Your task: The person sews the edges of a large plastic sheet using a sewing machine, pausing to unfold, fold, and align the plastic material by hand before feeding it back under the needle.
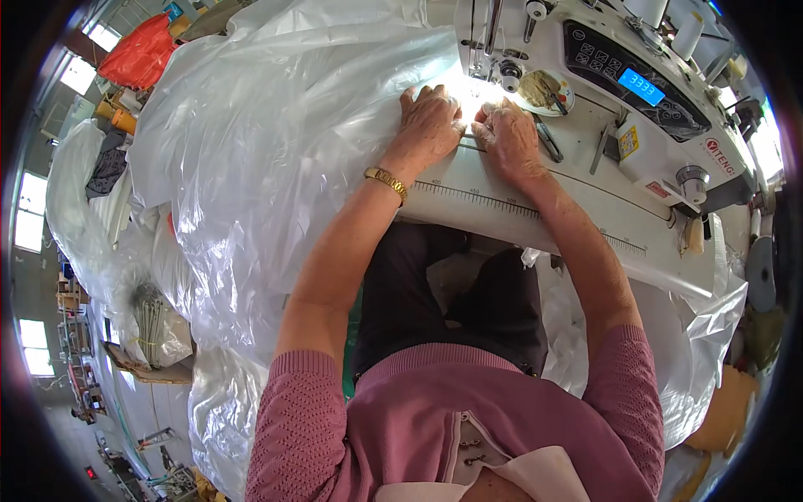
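A large sheet of clear plastic (276, 109) spreads over the left of the sewing machine (640, 79) and hangs down in folds. My left hand (428, 124) rests at its right edge, fingers bent and closed on the plastic. Close beside it, just in front of the needle area, my right hand (508, 134) has its fingers pinched together. Bright lamp glare hides the fingertips and whatever the right hand holds. The presser foot and needle area (478, 75) sits just beyond both hands.
A small round dish (545, 90), dark-handled snips (549, 140) and a thin metal tool (600, 149) lie right of my hands. A ruler scale (510, 205) runs along the table's front edge. More plastic (694, 360) hangs at right. A thread cone (688, 35) stands behind the machine.
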`<state>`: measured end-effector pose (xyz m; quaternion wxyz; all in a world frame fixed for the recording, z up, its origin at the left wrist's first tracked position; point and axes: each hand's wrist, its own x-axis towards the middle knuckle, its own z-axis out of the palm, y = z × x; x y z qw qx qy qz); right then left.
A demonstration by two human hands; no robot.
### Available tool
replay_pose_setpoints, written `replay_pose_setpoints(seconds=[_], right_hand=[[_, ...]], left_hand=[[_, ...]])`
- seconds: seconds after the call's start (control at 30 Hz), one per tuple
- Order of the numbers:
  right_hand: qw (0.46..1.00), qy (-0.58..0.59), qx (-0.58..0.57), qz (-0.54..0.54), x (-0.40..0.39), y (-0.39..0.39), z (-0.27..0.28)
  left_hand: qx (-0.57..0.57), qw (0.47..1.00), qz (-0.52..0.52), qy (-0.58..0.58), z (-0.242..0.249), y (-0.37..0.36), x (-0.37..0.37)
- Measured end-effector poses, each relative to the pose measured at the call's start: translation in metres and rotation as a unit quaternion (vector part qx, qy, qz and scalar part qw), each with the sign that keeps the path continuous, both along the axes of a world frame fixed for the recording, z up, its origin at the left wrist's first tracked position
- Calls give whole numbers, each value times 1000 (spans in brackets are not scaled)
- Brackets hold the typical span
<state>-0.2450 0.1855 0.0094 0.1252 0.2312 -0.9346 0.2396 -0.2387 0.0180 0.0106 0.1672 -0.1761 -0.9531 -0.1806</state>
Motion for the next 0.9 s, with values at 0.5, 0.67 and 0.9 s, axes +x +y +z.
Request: replay_pose_setpoints(seconds=[0.5, 0.67, 0.9], right_hand=[[984, 137, 104, 51, 12, 4, -5], [979, 101, 170, 51, 17, 7, 4], [973, 136, 189, 13, 20, 4, -1]], left_hand=[[-121, 982, -87, 112, 2, -5, 9], [-206, 967, -109, 104, 4, -13, 16], [-198, 968, -118, 103, -1, -15, 12]])
